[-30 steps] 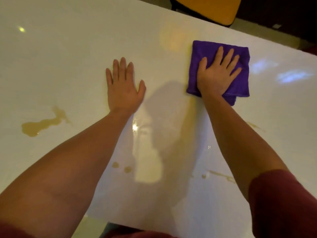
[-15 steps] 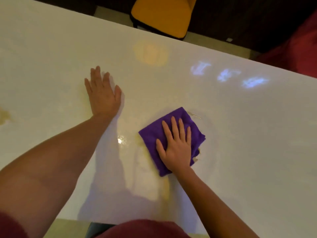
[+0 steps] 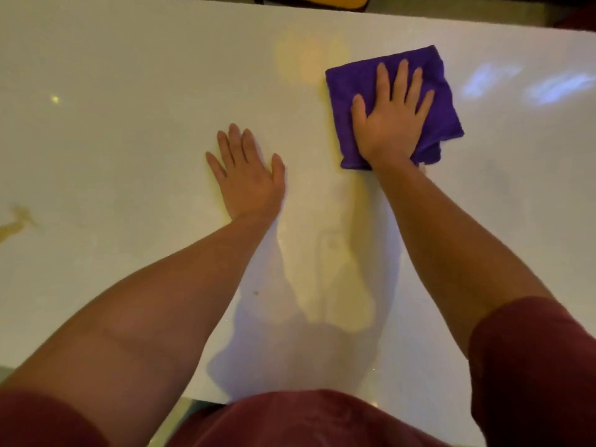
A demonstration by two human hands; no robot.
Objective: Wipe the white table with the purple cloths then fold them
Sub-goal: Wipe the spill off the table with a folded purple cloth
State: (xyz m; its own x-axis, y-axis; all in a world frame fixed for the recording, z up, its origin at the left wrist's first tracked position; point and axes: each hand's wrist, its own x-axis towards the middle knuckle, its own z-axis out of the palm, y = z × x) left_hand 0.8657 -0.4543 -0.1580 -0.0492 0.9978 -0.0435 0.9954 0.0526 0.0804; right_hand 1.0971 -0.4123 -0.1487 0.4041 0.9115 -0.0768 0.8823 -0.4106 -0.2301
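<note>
A folded purple cloth (image 3: 445,101) lies on the white table (image 3: 129,124), toward the far right of the middle. My right hand (image 3: 392,119) presses flat on the cloth with straight, spread fingers. My left hand (image 3: 248,179) rests flat on the bare table surface, to the left of the cloth and nearer to me. Only one cloth is in view.
A brownish spill (image 3: 14,222) marks the table at its left edge. A faint wet streak (image 3: 335,262) runs between my arms. A yellow chair (image 3: 335,0) stands beyond the table's far edge. The near edge is right at my body.
My right hand has pushed the purple cloth from close to me out toward the far side of the table. My left hand has stayed flat on the table.
</note>
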